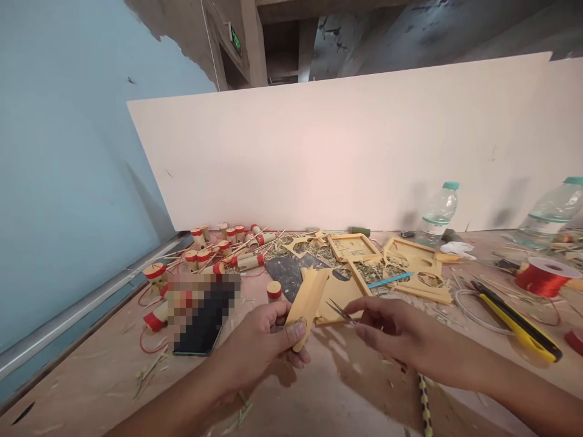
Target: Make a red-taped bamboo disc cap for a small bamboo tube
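My left hand (277,334) is closed round the lower end of a flat, pale yellow strip (311,294), its thumb pressing on the front face. The strip tilts up to the right and has a jagged top end. Dark marks show on it beside the thumb. To its right, my right hand (392,328) pinches a pair of thin metal tweezers (340,311), whose tips point up and left towards the strip without touching it. A small red-topped cylinder (274,291) stands just behind my left hand.
A phone (204,321) lies left, near several red-banded cylinders. Behind the hands are yellow frames (355,246), plant shavings and a blue strip (390,280). A yellow cutter (514,321), red thread spool (544,277) and two bottles (439,212) are on the right.
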`<action>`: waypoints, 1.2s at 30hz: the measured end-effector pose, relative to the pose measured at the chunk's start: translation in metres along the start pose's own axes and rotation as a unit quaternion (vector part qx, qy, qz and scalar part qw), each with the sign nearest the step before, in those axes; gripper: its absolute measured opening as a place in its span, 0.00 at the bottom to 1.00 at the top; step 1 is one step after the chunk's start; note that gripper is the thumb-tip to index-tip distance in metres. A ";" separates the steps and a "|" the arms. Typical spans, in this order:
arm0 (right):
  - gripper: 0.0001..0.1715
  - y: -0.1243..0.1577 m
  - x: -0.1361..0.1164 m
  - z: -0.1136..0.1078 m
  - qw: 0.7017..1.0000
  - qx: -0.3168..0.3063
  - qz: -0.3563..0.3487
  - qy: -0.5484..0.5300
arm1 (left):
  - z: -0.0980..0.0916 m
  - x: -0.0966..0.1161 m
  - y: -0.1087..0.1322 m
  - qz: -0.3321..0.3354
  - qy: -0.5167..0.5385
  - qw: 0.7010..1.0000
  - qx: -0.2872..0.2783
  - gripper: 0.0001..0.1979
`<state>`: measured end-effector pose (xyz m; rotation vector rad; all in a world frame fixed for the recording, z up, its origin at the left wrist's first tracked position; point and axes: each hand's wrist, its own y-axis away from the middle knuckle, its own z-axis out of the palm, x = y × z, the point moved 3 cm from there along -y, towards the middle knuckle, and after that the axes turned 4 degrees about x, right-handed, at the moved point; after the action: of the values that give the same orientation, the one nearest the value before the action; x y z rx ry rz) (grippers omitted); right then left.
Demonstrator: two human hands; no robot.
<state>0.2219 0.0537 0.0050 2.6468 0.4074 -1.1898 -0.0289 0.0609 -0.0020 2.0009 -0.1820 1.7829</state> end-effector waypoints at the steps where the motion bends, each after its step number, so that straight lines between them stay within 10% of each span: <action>1: 0.29 0.002 -0.002 0.000 0.999 -0.028 0.018 -0.036 | 0.001 -0.002 0.000 -0.008 0.011 1.000 0.003 0.35; 7: 0.27 0.010 -0.005 0.013 0.949 -0.093 0.134 -0.270 | 0.007 -0.012 0.001 -0.041 0.059 0.997 0.004 0.33; 13: 0.47 0.014 -0.004 0.024 0.974 -0.055 0.112 -0.189 | 0.017 -0.013 0.003 -0.031 0.111 0.993 0.003 0.32; 36: 0.30 0.015 -0.011 0.045 0.930 -0.150 0.104 -0.319 | 0.036 -0.010 0.015 -0.068 0.117 0.988 -0.068 0.24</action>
<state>0.1884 0.0243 -0.0143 1.8540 0.1624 -1.6582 -0.0036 0.0307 -0.0102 1.6552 -0.0873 1.8460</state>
